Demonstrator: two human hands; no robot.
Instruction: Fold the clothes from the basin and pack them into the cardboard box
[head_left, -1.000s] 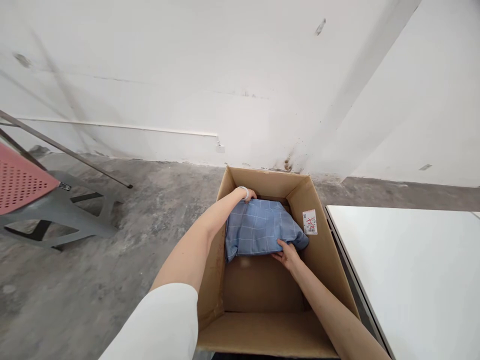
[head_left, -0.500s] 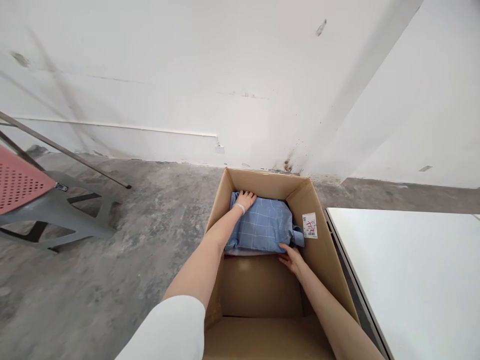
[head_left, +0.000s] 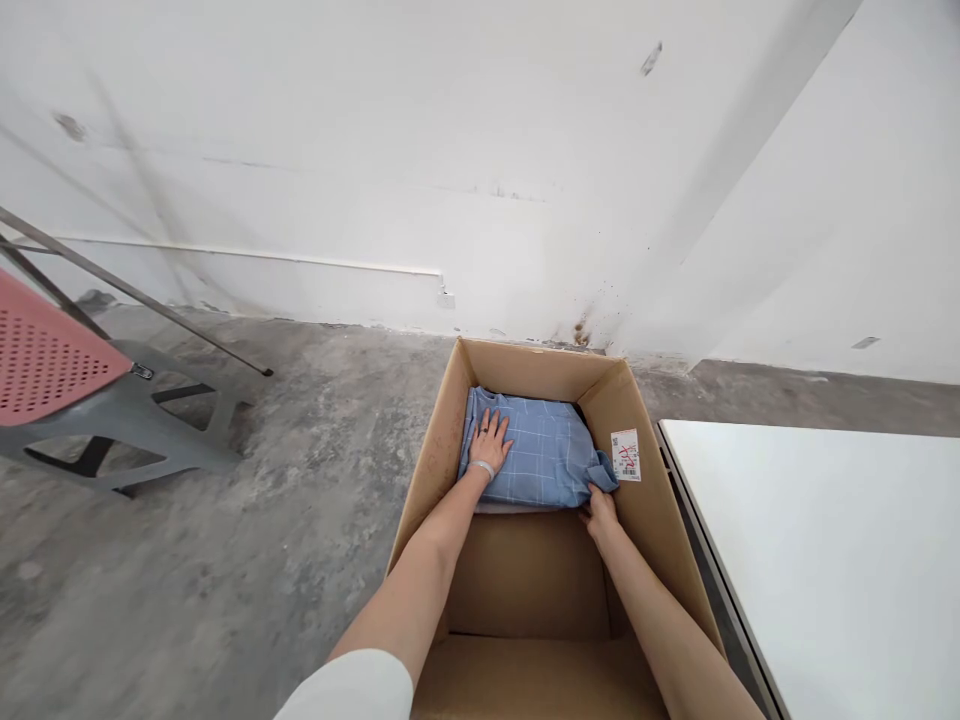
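Observation:
A folded blue cloth (head_left: pixel 544 450) with a white grid pattern lies at the far end inside an open cardboard box (head_left: pixel 525 575). Flat on the cloth's left part rests my left hand (head_left: pixel 490 447), its fingers spread. My right hand (head_left: pixel 600 512) is at the cloth's front right corner, fingers curled round the edge beside a bunched end; some fingertips are hidden. Under the cloth's front edge shows a thin strip of paler fabric (head_left: pixel 517 508).
A white label (head_left: pixel 626 455) with red marks is on the box's right wall. To the right stands a white tabletop (head_left: pixel 825 540). At left are a grey plastic stool (head_left: pixel 161 435), a pink perforated piece (head_left: pixel 49 350) and a thin metal leg (head_left: pixel 150 300). A white wall (head_left: pixel 337 150) rises behind.
My left hand has come nearer from the cloth's far edge and now lies flat on top. My right hand has slid right along the front edge to the corner. The view has shifted slightly.

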